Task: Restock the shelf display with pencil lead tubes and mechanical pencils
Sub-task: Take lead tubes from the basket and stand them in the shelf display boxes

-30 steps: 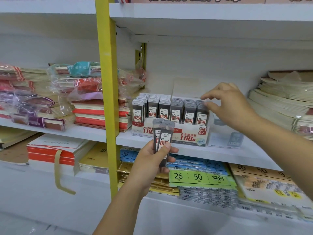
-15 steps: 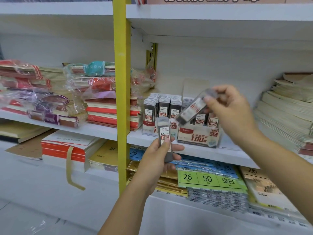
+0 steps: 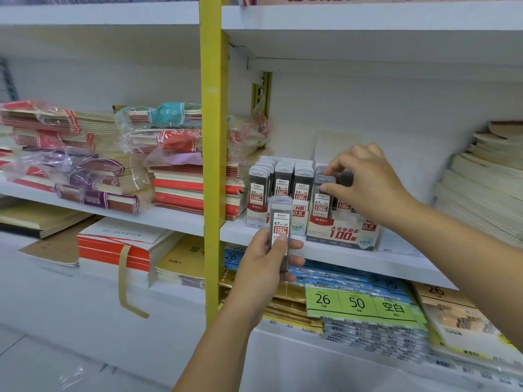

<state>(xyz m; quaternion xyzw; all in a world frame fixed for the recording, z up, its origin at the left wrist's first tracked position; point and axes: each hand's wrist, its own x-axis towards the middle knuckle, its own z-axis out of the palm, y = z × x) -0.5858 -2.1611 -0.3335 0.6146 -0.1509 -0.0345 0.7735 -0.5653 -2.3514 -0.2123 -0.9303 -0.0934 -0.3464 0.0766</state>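
Restocking seems mid-placement: the right hand (image 3: 365, 185) pinches the cap of a 0.7 lead tube (image 3: 321, 205) standing in the front row of the 0.7 display box (image 3: 342, 233) on the shelf (image 3: 339, 258), while the left hand (image 3: 263, 258) grips a second tube (image 3: 280, 222), which probably goes into a free slot beside it next.

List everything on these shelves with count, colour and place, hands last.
yellow post: one, yellow, upright, centre-left.
wrapped notebook stacks: several, red, purple and teal bands, middle shelf, left.
red-and-cream notebooks: one stack, middle shelf, behind the post.
0.5 display box: one, white and red, middle shelf, holding grey tubes.
0.7 display box: one, white and red, right of it.
front lead tube: one, grey, standing in the 0.7 display box.
loose lead tube: one, grey, before the boxes.
cream paper stacks: several, far right.
green label pack: one, lower shelf.
left hand: grips the loose lead tube.
right hand: fingers pinch the front lead tube's cap.
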